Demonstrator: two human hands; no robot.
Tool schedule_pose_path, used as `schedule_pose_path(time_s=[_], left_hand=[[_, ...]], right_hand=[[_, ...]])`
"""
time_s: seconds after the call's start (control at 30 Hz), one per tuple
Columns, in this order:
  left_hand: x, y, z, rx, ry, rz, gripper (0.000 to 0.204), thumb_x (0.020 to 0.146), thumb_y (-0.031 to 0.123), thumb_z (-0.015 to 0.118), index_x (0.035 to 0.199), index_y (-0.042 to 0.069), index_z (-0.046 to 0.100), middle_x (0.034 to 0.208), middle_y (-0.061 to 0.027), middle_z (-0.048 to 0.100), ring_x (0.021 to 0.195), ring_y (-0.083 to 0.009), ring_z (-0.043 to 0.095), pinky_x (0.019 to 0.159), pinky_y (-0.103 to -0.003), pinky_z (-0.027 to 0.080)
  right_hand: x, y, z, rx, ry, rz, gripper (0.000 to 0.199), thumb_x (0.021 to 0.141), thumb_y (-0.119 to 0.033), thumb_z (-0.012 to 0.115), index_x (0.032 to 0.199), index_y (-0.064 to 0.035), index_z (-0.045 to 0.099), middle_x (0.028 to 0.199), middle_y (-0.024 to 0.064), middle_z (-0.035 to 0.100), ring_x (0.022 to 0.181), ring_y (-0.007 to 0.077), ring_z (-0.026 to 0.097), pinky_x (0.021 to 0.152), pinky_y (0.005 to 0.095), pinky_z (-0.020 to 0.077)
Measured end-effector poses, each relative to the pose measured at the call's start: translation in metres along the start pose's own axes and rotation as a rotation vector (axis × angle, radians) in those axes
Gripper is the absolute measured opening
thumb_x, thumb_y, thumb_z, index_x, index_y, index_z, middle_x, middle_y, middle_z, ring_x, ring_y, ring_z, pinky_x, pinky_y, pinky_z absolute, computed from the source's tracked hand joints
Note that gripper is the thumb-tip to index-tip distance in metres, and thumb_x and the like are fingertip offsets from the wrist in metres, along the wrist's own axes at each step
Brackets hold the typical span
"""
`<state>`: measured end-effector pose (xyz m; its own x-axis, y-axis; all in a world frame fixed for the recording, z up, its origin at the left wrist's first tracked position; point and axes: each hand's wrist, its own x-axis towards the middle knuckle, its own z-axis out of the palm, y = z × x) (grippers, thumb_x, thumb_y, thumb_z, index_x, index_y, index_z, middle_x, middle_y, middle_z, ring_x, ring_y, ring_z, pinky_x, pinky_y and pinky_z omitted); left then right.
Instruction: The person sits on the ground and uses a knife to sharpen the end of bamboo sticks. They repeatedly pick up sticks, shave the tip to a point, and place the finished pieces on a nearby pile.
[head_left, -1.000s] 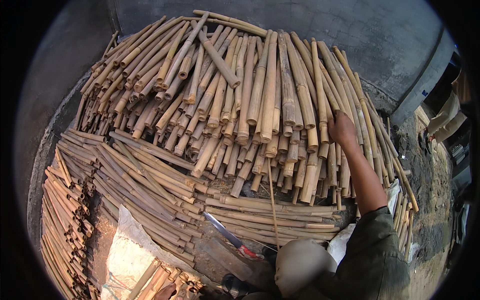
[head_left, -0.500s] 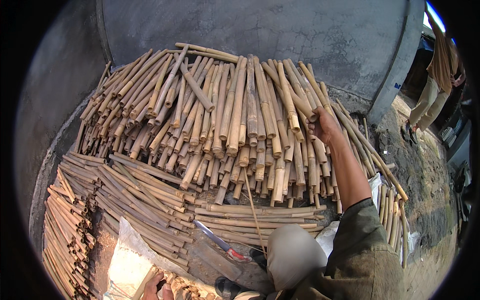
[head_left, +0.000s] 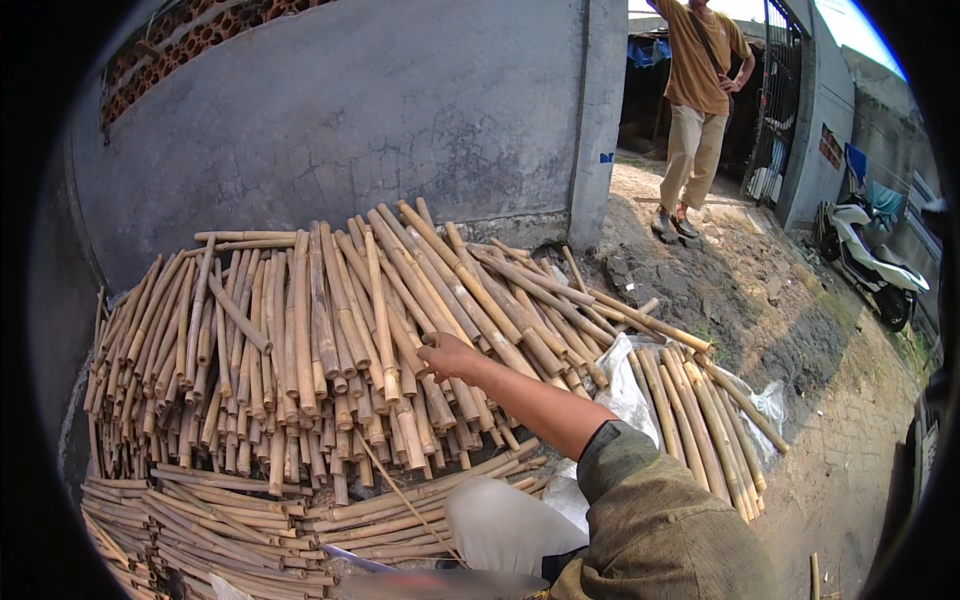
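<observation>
My right hand (head_left: 448,358) is closed around the near end of a bamboo pole (head_left: 402,338) lying on top of the large pile (head_left: 300,330) against the wall. The pole's far part lies among the other poles. My right arm, in a dark green sleeve (head_left: 660,510), reaches across from the lower right. My left hand is out of view. By my knee (head_left: 505,520), a knife blade (head_left: 355,558) shows at the lower edge; its reddish handle is blurred.
Shorter bamboo lengths (head_left: 230,530) lie stacked in front of the pile. More poles (head_left: 690,425) rest on white sacking (head_left: 625,375) at right. A grey wall (head_left: 350,130) stands behind. A person (head_left: 700,90) stands near a gate, and a white scooter (head_left: 870,260) is parked far right.
The view has swung right and up, bringing the standing person and the scooter fully in. My left hand has left the picture. My right hand stays on the pole's end.
</observation>
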<state>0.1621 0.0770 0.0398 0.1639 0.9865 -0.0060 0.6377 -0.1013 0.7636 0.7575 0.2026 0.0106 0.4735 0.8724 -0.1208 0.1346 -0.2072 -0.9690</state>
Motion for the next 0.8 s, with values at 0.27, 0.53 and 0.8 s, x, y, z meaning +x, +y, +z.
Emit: schedule_pose_path(time_s=[0.27, 0.53, 0.8], left_hand=[[0.004, -0.001, 0.008, -0.139, -0.009, 0.028, 0.032, 0.106, 0.010, 0.052, 0.135, -0.001, 0.060, 0.131, -0.0149, 0.065, 0.120, -0.0241, 0.062, 0.104, -0.037, 0.049], [-0.030, 0.013, 0.011, -0.236, 0.049, -0.002, 0.032, 0.106, 0.014, 0.055, 0.135, 0.001, 0.062, 0.124, -0.0120, 0.069, 0.113, -0.0220, 0.064, 0.102, -0.034, 0.048], [0.000, 0.008, 0.031, -0.152, 0.014, -0.097, 0.039, 0.091, 0.008, 0.063, 0.130, 0.003, 0.064, 0.113, -0.0203, 0.070, 0.087, -0.0269, 0.072, 0.076, -0.036, 0.057]], right_hand=[[-0.007, -0.010, 0.037, -0.628, 0.152, -0.284, 0.065, 0.093, -0.031, 0.060, 0.144, 0.0085, 0.048, 0.136, 0.0339, 0.055, 0.126, 0.0442, 0.057, 0.107, 0.0473, 0.0451], [-0.004, -0.064, 0.136, -0.700, -0.090, -0.603, 0.061, 0.100, -0.029, 0.055, 0.146, 0.0104, 0.043, 0.133, 0.0311, 0.054, 0.130, 0.0425, 0.053, 0.113, 0.0473, 0.0423], [0.065, -0.097, 0.309, -0.821, -0.390, -0.689, 0.065, 0.100, -0.033, 0.058, 0.147, 0.0085, 0.042, 0.136, 0.0282, 0.054, 0.128, 0.0413, 0.055, 0.112, 0.0470, 0.0436]])
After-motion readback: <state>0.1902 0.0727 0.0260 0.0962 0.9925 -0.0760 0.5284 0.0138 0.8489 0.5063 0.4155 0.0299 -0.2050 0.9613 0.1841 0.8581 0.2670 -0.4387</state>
